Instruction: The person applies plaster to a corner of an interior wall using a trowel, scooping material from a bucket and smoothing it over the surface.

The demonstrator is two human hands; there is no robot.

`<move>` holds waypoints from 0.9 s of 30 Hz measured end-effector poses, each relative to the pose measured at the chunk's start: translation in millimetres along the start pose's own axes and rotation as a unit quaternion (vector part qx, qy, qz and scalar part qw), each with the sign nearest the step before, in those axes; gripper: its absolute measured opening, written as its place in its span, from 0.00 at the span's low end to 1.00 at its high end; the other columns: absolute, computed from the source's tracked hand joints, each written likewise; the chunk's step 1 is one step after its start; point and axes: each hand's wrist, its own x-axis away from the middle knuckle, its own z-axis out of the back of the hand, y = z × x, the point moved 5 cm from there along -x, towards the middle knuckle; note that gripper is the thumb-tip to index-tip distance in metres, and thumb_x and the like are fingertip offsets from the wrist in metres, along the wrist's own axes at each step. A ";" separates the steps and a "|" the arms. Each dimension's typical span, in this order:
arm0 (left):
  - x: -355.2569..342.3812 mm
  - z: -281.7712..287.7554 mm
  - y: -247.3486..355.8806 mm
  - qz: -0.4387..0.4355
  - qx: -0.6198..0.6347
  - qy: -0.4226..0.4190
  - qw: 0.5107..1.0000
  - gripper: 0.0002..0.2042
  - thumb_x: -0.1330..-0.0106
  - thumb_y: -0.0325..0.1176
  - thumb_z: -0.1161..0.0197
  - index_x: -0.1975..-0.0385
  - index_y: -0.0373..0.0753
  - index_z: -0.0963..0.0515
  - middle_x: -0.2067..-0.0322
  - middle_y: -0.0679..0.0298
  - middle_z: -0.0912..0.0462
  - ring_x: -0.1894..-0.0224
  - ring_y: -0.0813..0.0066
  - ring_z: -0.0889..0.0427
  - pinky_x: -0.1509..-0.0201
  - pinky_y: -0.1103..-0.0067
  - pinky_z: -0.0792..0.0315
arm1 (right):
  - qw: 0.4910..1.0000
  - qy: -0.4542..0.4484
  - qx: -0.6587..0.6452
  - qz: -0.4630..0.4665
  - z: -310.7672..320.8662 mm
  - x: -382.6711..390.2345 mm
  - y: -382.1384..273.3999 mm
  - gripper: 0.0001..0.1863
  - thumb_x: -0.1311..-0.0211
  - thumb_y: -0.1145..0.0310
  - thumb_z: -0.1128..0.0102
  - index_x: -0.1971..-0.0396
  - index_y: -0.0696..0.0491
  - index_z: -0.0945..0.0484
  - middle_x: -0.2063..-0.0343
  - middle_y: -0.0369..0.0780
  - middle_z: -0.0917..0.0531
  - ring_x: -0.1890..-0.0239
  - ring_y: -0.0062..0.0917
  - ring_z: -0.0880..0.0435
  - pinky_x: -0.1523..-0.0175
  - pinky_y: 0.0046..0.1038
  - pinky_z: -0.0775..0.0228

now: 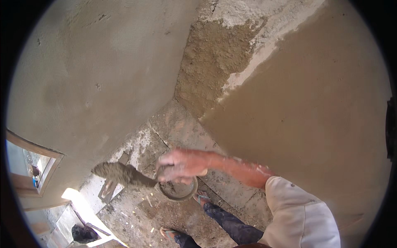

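My right hand point(180, 163), slightly blurred, reaches in from the lower right with its fingers closed round a trowel, whose handle it mostly hides. A heap of wet grey-brown mortar point(120, 173) rides on the blade, out to the left of the hand. Just below the hand is a round pan point(178, 196) with mortar in it, partly hidden by the hand. My left hand does not show.
A plastered wall point(103, 70) at left meets another point(297, 124) at right, beside a rough mortar patch point(215, 58). My sandalled feet point(200, 197) stand on a dirty floor point(140, 211). A framed opening point(53, 163) and black bag point(82, 233) lie at left.
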 end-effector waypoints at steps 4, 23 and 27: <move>-3.3 7.2 13.6 0.044 0.024 0.029 0.998 0.26 0.30 0.55 0.41 0.42 0.42 0.19 0.45 0.48 0.18 0.45 0.46 0.17 0.42 0.56 0.22 | 0.982 0.153 -0.091 0.056 176.7 47.8 -57.1 0.15 0.24 0.64 0.40 0.53 0.61 0.18 0.82 0.39 0.19 0.89 0.18 0.23 0.89 0.22 0.28; 0.0 -11.6 -26.8 0.150 0.139 0.029 0.978 0.21 0.35 0.47 0.31 0.49 0.39 0.16 0.45 0.53 0.18 0.43 0.49 0.19 0.41 0.59 0.25 | 0.882 0.209 0.206 -0.368 -170.6 37.8 492.7 0.18 0.30 0.62 0.38 0.46 0.55 0.24 0.61 0.46 0.14 0.64 0.38 0.12 0.56 0.42 0.19; 10.3 -38.9 -52.4 0.167 0.166 0.011 0.972 0.19 0.35 0.44 0.30 0.50 0.39 0.16 0.45 0.53 0.18 0.42 0.49 0.19 0.41 0.59 0.25 | 0.842 0.252 0.399 -0.262 -154.0 -73.0 481.2 0.17 0.34 0.69 0.39 0.48 0.59 0.20 0.53 0.50 0.14 0.52 0.46 0.12 0.47 0.45 0.19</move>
